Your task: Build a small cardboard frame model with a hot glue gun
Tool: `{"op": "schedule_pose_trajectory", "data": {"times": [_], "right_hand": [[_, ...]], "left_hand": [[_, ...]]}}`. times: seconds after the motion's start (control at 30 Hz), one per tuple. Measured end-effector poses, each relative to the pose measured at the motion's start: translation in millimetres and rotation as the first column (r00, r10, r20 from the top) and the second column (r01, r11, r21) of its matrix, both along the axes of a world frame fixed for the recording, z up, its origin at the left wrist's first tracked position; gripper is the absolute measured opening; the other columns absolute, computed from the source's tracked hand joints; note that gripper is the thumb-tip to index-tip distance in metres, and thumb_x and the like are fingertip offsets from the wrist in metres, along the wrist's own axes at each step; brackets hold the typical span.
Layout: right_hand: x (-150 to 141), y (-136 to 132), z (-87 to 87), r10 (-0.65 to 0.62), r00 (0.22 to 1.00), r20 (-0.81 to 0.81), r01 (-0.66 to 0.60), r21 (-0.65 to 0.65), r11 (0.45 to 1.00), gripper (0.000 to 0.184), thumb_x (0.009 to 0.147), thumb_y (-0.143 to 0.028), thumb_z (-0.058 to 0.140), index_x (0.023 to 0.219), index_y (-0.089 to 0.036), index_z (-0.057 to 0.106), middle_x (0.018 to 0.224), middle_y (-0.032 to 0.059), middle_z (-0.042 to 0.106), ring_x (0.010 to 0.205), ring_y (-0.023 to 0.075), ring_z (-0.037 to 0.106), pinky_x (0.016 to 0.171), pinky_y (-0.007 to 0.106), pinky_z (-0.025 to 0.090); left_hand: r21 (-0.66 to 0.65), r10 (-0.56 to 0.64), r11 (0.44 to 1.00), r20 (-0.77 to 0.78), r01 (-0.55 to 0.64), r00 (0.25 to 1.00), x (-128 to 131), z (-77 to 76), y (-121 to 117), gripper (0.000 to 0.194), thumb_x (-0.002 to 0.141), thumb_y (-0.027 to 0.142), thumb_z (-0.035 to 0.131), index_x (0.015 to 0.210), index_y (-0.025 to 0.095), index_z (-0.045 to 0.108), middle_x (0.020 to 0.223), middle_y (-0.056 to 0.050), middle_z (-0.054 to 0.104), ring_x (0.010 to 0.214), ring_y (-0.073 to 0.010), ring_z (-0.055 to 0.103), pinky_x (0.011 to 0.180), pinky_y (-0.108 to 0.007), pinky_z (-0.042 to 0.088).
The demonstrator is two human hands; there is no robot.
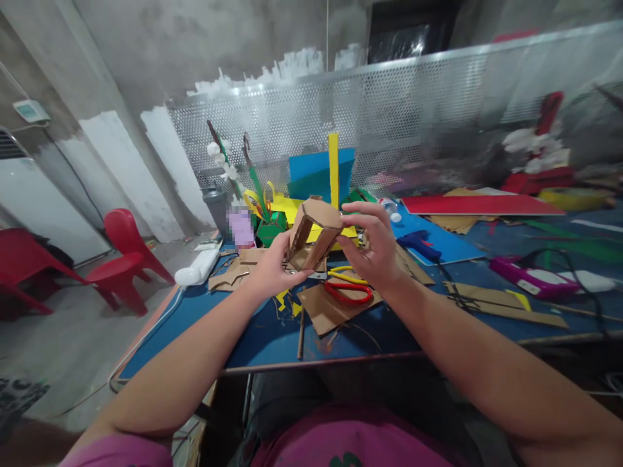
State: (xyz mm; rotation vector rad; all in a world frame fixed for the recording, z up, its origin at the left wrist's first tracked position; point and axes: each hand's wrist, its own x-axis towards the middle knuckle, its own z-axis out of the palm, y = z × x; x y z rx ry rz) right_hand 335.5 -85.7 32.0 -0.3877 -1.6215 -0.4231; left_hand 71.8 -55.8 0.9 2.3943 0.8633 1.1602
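A small cardboard box with several sides and an open gap in its wall is held up above the table, tilted. My left hand grips it from the left and below, thumb and fingers around its lower part. At its right edge, my right hand pinches it between thumb and fingers. Beneath my hands, scissors with red and yellow handles lie on a piece of cardboard. Yellow scraps are scattered to the left of them.
A blue glue gun and a purple device lie to the right. Behind are a green pot, a blue board and a red board. A white power strip sits at the left edge, near a red chair.
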Motion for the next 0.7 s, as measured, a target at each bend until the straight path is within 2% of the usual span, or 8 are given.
{"op": "schedule_pose_trajectory", "data": {"times": [0.1, 0.23, 0.37, 0.5, 0.6, 0.7], "right_hand": [[1.1, -0.7, 1.0, -0.007, 1.0, 0.008, 0.007, 0.015, 1.0, 0.032, 0.103, -0.024, 0.074, 0.132, -0.036, 0.069, 0.133, 0.0067, 0.074, 0.122, 0.0309, 0.073, 0.105, 0.057, 0.063], [1.5, 1.0, -0.1, -0.011, 1.0, -0.023, 0.011, 0.002, 1.0, 0.032, 0.101, -0.028, 0.077, 0.131, -0.038, 0.068, 0.132, 0.0061, 0.073, 0.121, 0.0318, 0.072, 0.101, 0.057, 0.064], [2.1, 1.5, -1.4, -0.064, 0.997, -0.038, 0.064, -0.006, 0.998, 0.026, 0.1, -0.032, 0.079, 0.123, -0.04, 0.068, 0.128, 0.0046, 0.074, 0.117, 0.0332, 0.072, 0.105, 0.061, 0.059], [2.9, 0.2, -2.3, -0.065, 0.997, -0.034, 0.065, -0.007, 0.998, 0.024, 0.1, -0.031, 0.08, 0.12, -0.039, 0.069, 0.127, 0.004, 0.074, 0.115, 0.0325, 0.072, 0.107, 0.062, 0.057], [2.9, -0.3, -2.5, -0.059, 0.998, -0.032, 0.059, -0.001, 0.998, 0.024, 0.1, -0.031, 0.08, 0.119, -0.04, 0.07, 0.127, 0.0047, 0.073, 0.113, 0.0318, 0.073, 0.101, 0.06, 0.06], [2.5, 0.1, -2.5, -0.036, 0.999, -0.029, 0.037, 0.005, 0.999, 0.025, 0.099, -0.03, 0.081, 0.121, -0.039, 0.072, 0.129, 0.0061, 0.071, 0.111, 0.0309, 0.073, 0.088, 0.054, 0.065]], "left_hand": [[0.002, 0.014, 1.0, 0.007, -0.014, 1.0, 0.1, 1.5, -1.8, 0.098, 0.085, 0.046, 0.093, 0.168, 0.027, 0.042, 0.163, -0.016, 0.057, 0.147, -0.0379, 0.062, 0.125, -0.054, 0.051], [-0.022, 0.002, 1.0, 0.023, -0.001, 1.0, 1.4, 4.9, -5.5, 0.099, 0.086, 0.045, 0.093, 0.168, 0.026, 0.041, 0.165, -0.017, 0.055, 0.147, -0.0371, 0.061, 0.125, -0.052, 0.051], [-0.023, 0.006, 1.0, 0.02, -0.006, 1.0, 1.7, 6.0, -6.0, 0.097, 0.086, 0.046, 0.092, 0.167, 0.026, 0.042, 0.165, -0.017, 0.055, 0.148, -0.037, 0.06, 0.124, -0.051, 0.051], [-0.015, 0.004, 1.0, 0.021, -0.004, 1.0, 1.9, 5.9, -5.8, 0.095, 0.086, 0.044, 0.092, 0.166, 0.026, 0.043, 0.163, -0.017, 0.057, 0.146, -0.0372, 0.062, 0.122, -0.051, 0.051], [-0.027, -0.002, 1.0, 0.018, 0.003, 1.0, 2.4, 7.1, -7.8, 0.093, 0.087, 0.043, 0.091, 0.165, 0.026, 0.044, 0.161, -0.016, 0.059, 0.145, -0.0371, 0.063, 0.122, -0.051, 0.052], [-0.029, -0.008, 1.0, 0.016, 0.009, 1.0, 2.9, 8.0, -10.2, 0.094, 0.087, 0.044, 0.091, 0.166, 0.026, 0.043, 0.162, -0.016, 0.059, 0.146, -0.0369, 0.063, 0.122, -0.05, 0.052]]}}
